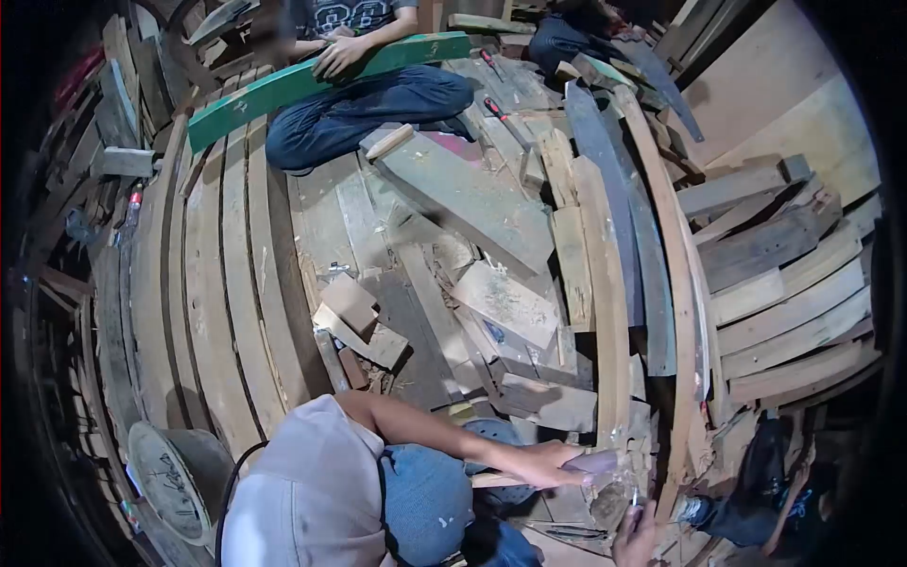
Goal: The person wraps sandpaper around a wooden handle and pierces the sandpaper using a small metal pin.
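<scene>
My left hand [546, 464] reaches across from the left, its fingers closed around a pale wooden handle [493, 480]. A grey-purple block [591, 461] sticks out past the fingers; whether it belongs to the handle I cannot tell. At the bottom edge my right hand [635, 541] is closed on a thin tool with a shiny metal shaft [635, 495], like a chisel; its tip is near a chipped wood end. A long pale timber [607, 312] runs away from between the hands' work spot toward the back.
Long planks [203, 283] lie side by side at left, near a bucket [175, 482]. Offcuts and a thick beam [472, 194] fill the middle. A person [368, 104] sits behind with a green board [255, 99]. Red-handled screwdrivers [493, 108] lie further back; stacked timber [794, 321] stands at right.
</scene>
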The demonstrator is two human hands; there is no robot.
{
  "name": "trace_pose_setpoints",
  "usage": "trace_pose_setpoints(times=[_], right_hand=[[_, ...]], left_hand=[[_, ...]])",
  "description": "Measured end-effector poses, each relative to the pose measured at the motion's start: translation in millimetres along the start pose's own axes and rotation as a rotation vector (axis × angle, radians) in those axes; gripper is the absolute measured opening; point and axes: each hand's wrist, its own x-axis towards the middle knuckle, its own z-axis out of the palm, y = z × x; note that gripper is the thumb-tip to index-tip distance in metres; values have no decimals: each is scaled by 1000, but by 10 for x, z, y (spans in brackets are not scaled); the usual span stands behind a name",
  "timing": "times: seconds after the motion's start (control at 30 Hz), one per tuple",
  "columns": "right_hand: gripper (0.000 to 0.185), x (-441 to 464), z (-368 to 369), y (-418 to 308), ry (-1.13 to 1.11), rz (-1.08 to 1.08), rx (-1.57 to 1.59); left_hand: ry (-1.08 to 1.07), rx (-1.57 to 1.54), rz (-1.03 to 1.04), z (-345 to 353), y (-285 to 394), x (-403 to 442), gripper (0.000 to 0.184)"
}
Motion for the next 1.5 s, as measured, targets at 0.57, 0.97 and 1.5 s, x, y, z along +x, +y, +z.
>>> trace_pose_setpoints(times=[0.57,0.97,1.5], right_hand=[[21,-380,1592,-265,264,-286,470],[24,136,1032,-556,582,-455,731],[27,132,968,-591,581,-377,316]], left_hand=[[-72,247,-92,58,235,-192,38],[-86,296,-67,157,297,-19,69],[-51,457,-213,236,397,11,75]])
